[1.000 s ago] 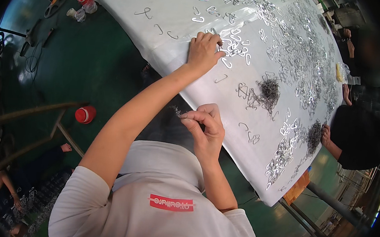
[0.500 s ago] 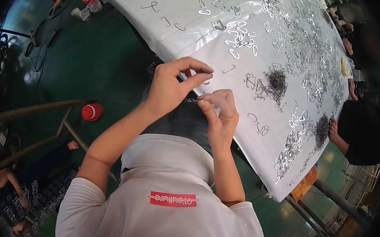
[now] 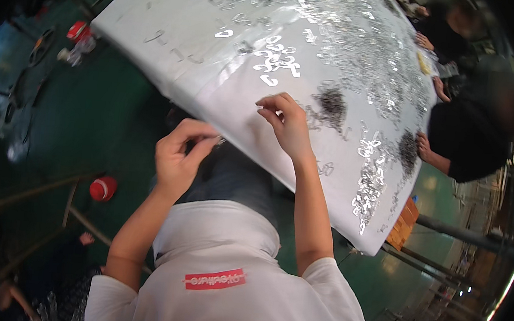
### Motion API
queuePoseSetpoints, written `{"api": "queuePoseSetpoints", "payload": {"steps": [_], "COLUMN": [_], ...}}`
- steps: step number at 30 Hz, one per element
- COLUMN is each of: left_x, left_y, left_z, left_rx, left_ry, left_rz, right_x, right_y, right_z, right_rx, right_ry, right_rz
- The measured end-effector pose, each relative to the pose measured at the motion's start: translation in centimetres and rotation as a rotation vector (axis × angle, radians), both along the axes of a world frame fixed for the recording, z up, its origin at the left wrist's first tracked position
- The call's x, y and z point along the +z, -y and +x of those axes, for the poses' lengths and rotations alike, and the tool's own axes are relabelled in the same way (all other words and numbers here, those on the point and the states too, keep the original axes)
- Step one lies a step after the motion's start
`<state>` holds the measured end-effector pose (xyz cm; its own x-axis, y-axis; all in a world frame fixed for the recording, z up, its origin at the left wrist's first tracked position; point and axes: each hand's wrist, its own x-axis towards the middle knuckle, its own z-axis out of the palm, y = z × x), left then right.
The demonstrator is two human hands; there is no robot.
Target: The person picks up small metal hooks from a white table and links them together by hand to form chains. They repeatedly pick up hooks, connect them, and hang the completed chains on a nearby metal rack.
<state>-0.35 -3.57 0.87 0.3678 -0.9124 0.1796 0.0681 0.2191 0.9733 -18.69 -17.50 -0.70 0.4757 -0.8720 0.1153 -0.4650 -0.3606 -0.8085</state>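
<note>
My left hand [image 3: 183, 154] hangs just off the table's near edge, over my lap. Its thumb and fingers pinch a small metal hook [image 3: 221, 141], mostly hidden by the fingertips. My right hand [image 3: 287, 125] is above the white-covered table [image 3: 237, 107], fingers curled, with a small gap between thumb and forefinger and nothing visible in it. Closest to it on the table are a tangled dark pile of thin wire hooks [image 3: 331, 104] and a group of shiny flat metal hooks [image 3: 273, 61].
Many more metal hooks [image 3: 364, 197] lie across the table. At its far right side, people in dark clothes [image 3: 476, 131] have hands at the edge, one by another dark wire pile [image 3: 407, 150]. A red container [image 3: 103, 188] stands on the green floor beside a metal rail [image 3: 40, 195].
My hands, close together before, have parted: the right has moved up over the table, the left down and left with the hook. The whole view has shifted and turned a little.
</note>
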Motion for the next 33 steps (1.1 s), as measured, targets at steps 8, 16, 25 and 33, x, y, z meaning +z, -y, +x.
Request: {"api": "queuePoseSetpoints", "payload": {"steps": [8, 16, 25, 33], "left_x": [0.0, -0.6, -0.5, -0.1], "left_y": [-0.9, -1.4, -1.1, -1.2], "left_z": [0.3, -0.1, -0.9, -1.1], "left_rx": [0.010, -0.013, 0.019, 0.069], "left_ry": [0.006, -0.020, -0.043, 0.089], "left_rz": [0.027, 0.045, 0.062, 0.009], "right_x": [-2.0, -3.1, 1.3, 5.1], "right_y": [6.9, 3.9, -4.5, -9.5], "right_z": [-1.7, -1.7, 0.8, 2.5], "right_rx": [0.395, 0.192, 0.023, -0.019], "right_ry": [-0.700, -0.614, 0.533, 0.677], "right_rz": [-0.199, -0.177, 0.640, 0.747]}}
